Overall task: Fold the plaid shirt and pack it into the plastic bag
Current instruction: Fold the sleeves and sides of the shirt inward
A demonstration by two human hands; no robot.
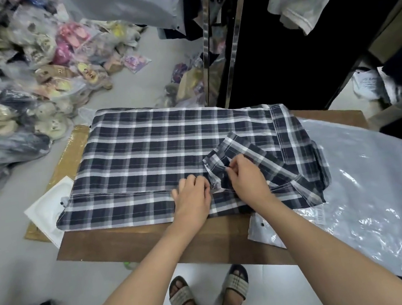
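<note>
Shirt (144, 159) lying flat across table (142, 242), sleeve (253, 150) lying slantwise over body. Right hand (248, 178) pinching sleeve's cuff end between thumb and forefinger. Left hand (192, 197) sitting just beside it, fingers curling down and gripping shirt fabric by seam. Bag (367, 181) lying flat at right, touching shirt's right edge and hanging past table. Packet (264, 231) peeking out from under shirt's near edge, barcode label (318, 216) showing on it, print too small for reading.
</note>
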